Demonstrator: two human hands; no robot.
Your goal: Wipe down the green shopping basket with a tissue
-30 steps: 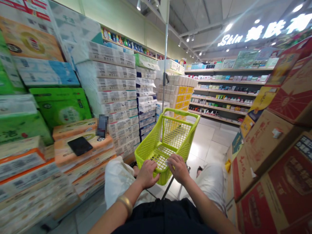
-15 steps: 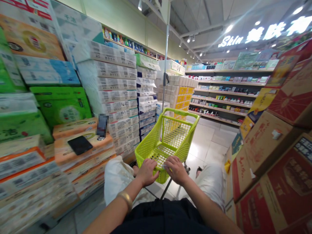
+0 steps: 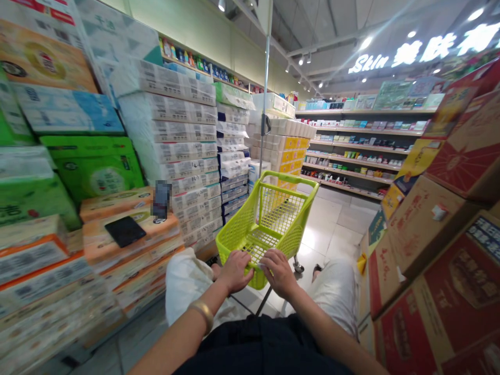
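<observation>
A lime-green plastic shopping cart stands in front of me, its lattice basket facing away down the aisle. Over the left part of the near rim, my left hand is closed, fingers curled onto the plastic. A gold bracelet circles that wrist. My right hand grips the same rim a little further right, with the knuckles on top. The two thumbs are close together. Through the grid I see no goods in the basket. The cart stands between my knees, and a caster shows at its right side.
Tissue packs are stacked high on the left. A dark tablet-like object and a blurred-out phone-shaped item lie or stand on orange packs. Cardboard cartons line the right. Product shelves cross the far end; a metal pole rises beyond the cart.
The view has shifted slightly, so the surrounding stacks sit a little further left. Both hands keep their hold on the cart rim, which looks almost still.
</observation>
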